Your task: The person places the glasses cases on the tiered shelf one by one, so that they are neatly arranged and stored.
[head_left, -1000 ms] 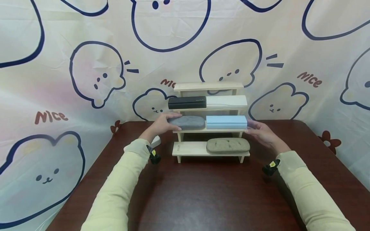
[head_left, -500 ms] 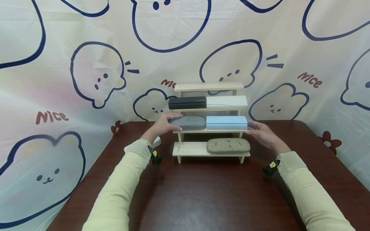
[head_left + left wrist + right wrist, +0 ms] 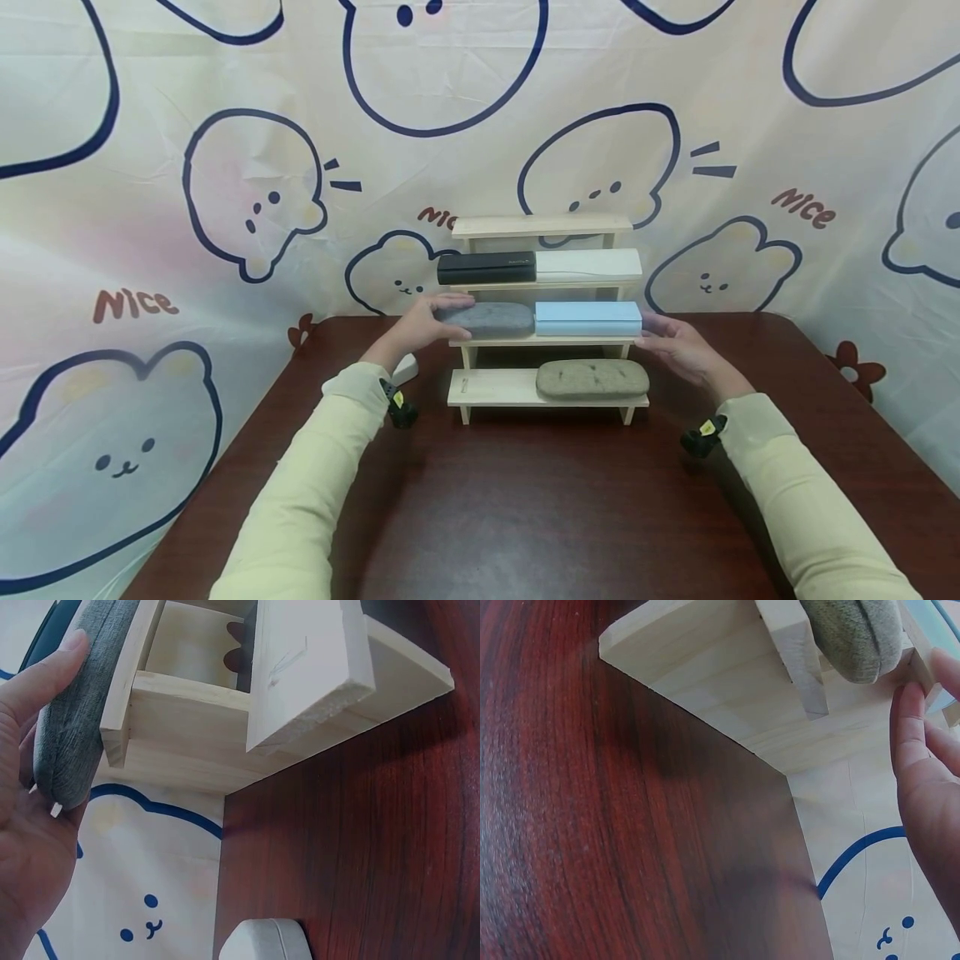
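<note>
On the third tier down of a stepped wooden rack (image 3: 491, 387), a grey fabric glasses case (image 3: 491, 320) lies end to end with a light blue glasses case (image 3: 588, 318). My left hand (image 3: 420, 327) grips the grey case at its left end; in the left wrist view its thumb (image 3: 56, 671) lies along the fabric. My right hand (image 3: 682, 346) holds the light blue case's right end, thumb in front and fingers behind, right at the shelf's end. In the right wrist view the fingers (image 3: 911, 724) partly cover that corner.
Above stand a black case (image 3: 486, 267) and a white case (image 3: 588, 265). An olive fabric case (image 3: 592, 379) lies on the lowest tier's right half. A white rounded object (image 3: 266, 941) sits on the brown table (image 3: 555, 500) by the left wrist. A printed curtain (image 3: 247, 358) hangs behind.
</note>
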A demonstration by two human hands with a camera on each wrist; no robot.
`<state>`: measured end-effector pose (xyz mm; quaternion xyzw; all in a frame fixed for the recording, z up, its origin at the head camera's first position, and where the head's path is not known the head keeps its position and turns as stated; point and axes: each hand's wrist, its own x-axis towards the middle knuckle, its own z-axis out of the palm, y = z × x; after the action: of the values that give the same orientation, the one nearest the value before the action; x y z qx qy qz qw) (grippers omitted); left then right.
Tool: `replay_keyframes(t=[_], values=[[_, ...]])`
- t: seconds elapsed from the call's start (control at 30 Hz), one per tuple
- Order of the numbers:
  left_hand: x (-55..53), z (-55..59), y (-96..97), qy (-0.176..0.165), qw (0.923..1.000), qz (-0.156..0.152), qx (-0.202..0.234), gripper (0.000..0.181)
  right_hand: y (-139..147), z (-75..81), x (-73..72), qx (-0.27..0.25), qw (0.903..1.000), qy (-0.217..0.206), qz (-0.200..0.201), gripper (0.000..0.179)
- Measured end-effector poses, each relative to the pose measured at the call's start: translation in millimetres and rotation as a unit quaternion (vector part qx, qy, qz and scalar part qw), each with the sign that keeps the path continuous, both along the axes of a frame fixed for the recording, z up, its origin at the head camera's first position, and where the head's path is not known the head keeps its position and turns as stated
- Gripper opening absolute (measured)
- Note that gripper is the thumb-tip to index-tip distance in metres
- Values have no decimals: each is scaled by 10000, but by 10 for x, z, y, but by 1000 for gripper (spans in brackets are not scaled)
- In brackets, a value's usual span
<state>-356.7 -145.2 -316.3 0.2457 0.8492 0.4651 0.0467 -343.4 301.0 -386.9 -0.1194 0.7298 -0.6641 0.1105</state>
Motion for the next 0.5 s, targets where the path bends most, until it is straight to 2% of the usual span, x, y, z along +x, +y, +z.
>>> replay_keyframes(t=[0.2,0.37,0.47,0.5], values=[[-138,-150,-148,56,9993,122,348,60,-6,0,0,59,10000,16,-34,81],[-93,-164,-296,189,9982,430,374,58,-7,-9,-10,80,9999,4,-66,82],[-36,-153,-404,131,9973,621,367,57,-4,-13,-20,62,9999,-46,-102,84],[17,-118,-431,135,9972,661,325,57,-3,-13,-22,52,9999,-57,-113,84]])
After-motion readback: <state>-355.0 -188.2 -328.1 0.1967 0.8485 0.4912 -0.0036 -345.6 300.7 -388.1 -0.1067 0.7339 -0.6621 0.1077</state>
